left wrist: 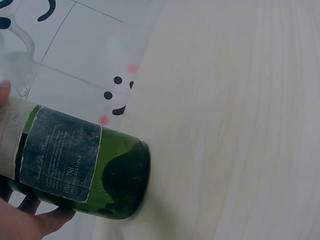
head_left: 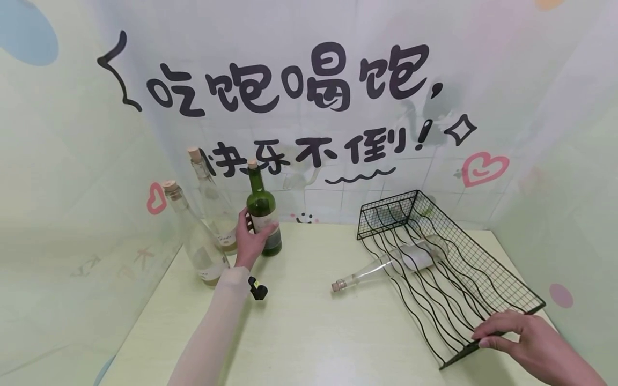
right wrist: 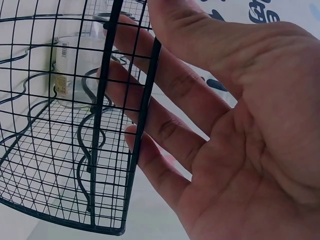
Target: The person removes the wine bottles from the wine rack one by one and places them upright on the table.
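Observation:
My left hand (head_left: 251, 242) grips the lower body of a green wine bottle (head_left: 261, 205) at the back left of the table. The bottle is upright and corked, with a pale label above a dark one; whether its base touches the table I cannot tell. In the left wrist view, fingers curl under the bottle (left wrist: 120, 160). At the right, my right hand (head_left: 528, 339) holds the near end of a black wire wine rack (head_left: 386, 215), thumb on one side and fingers on the other. Lying across the rack's wavy wires is a clear corked bottle (head_left: 416, 258), neck pointing left.
Two clear corked bottles, one nearer (head_left: 200, 260) and one behind it (head_left: 217, 206), stand left of my left hand. The pale table (head_left: 318, 321) meets a printed curtain (head_left: 309, 112) at the back, with fabric walls at both sides.

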